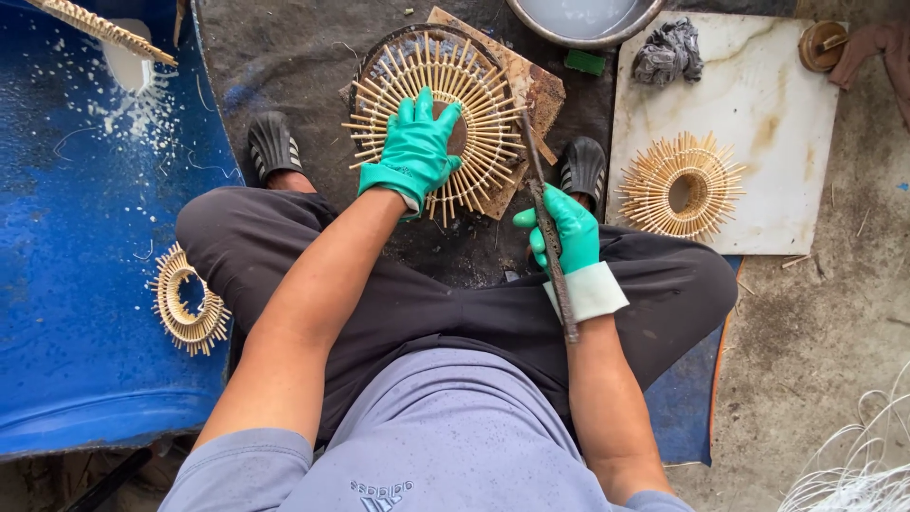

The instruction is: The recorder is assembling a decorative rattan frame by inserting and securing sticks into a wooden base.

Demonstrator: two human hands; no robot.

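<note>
Left arm stretched forward up the middle of the frame, and the left hand (pixel 414 147), in a green glove, lies flat with fingers spread on the sunburst frame (pixel 436 123), pressing it down. Right arm is bent at the lower right; the right hand (pixel 567 230), gloved green too, is closed around a long dark blade (pixel 548 223) that runs diagonally from the frame's right edge back past the wrist.

The sunburst frame sits upper centre on a brown board (pixel 531 90) between the person's two black sandals: pale thin sticks fanned out around an open ring, with a dark hoop along its upper rim.

A smaller finished sunburst (pixel 680 186) lies on a white slab (pixel 758 104) at right, and another (pixel 187 301) rests on the blue sheet (pixel 76 284) at left.
</note>
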